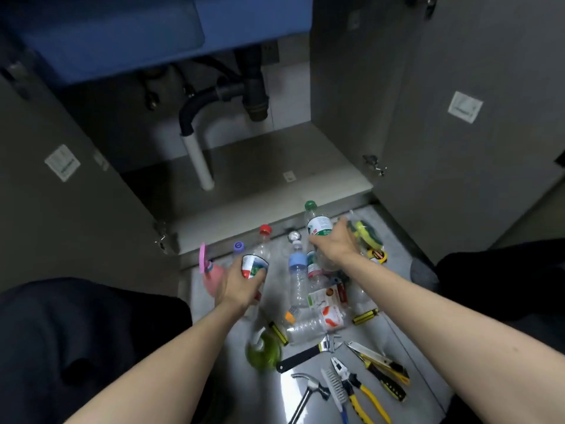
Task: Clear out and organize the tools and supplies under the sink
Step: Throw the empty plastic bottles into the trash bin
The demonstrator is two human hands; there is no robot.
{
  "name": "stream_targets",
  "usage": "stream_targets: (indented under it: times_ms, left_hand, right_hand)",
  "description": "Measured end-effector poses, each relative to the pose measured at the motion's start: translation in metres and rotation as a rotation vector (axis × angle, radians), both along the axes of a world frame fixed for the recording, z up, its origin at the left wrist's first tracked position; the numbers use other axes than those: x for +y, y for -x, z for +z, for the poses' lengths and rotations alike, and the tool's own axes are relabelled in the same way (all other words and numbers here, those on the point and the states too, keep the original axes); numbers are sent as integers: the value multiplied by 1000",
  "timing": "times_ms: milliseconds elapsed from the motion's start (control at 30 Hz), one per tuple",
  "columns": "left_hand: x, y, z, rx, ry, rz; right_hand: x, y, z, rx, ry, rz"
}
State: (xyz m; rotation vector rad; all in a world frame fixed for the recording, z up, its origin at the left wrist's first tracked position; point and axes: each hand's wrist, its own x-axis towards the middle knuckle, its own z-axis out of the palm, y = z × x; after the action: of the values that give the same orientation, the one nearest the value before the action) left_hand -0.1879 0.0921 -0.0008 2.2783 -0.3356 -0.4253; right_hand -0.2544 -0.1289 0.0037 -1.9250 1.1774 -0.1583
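Under the open sink cabinet [275,166] sat a pile of bottles and tools on the floor [406,304], with the left hand [240,286] wrapped around a red-capped bottle [260,255] and the right hand [336,243] gripping a green-capped bottle [316,223] just beside it, pliers [351,384] nearer the knees.

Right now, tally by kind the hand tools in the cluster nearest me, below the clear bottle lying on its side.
Hammer: 1
Pliers: 1
Adjustable wrench: 1
Utility knife: 1
Brush: 1
Yellow-and-black screwdriver: 1
Total: 6
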Motion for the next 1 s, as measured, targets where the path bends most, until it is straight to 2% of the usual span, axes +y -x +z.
stream_targets:
  times_ms: [200,400,600,733,833,1000]
  left_hand:
    - [-54,1,77,90,204,-203]
    - [-86,1,145,228,348,-219]
    - [-107,7,201,484,461,-209]
    - [-117,32,234,578,522,-369]
    - [-127,68,258,600,488,-505]
    - [-146,144,272,449,419,-726]
  right_hand:
    - [-39,28,99,-66,111,35]
    - [-64,50,181,-135,193,36]
    - [-69,79,234,-321,185,32]
    - [-63,131,248,-504,102,4]
    - [-51,186,239,-586,67,-56]
    - [-28,285,210,-611,43,-194]
